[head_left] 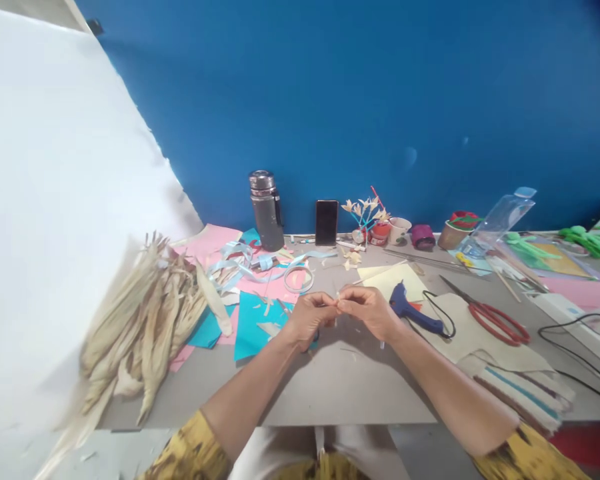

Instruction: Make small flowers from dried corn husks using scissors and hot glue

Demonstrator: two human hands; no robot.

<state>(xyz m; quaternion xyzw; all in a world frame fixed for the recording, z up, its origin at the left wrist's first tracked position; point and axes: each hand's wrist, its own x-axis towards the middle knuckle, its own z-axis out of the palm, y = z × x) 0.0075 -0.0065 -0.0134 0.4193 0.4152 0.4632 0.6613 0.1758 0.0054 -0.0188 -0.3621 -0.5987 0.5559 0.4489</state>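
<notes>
Small pale piece (337,299) pinched between fingertips

At the far left, a heap of dry husks (153,333) lies at the edge of the table (375,397); these look light and papery, likely to split along the grain if bent sharply. Just right of them, a bright blue sheet (247,320) lies flat, scraps on top.

Next comes the left hand (307,317), its thumb and forefinger pressed together, the other fingers curled in. The small pale piece sits at the middle, raised above the table where the two hands' fingertips meet, and is mostly covered by them. What it is made of is too small to tell. It looks very light and probably delicate, so a soft tip-to-tip hold near its ends should suit it better than a hard squeeze.

The right hand (367,308) mirrors the left, thumb and forefinger closed on the same piece, remaining fingers bent beneath.

Beyond it, a blue glue gun (411,312) rests just beside the right wrist, and farther right lie red-handled scissors (474,305), their blades pointing away from the person.
</notes>
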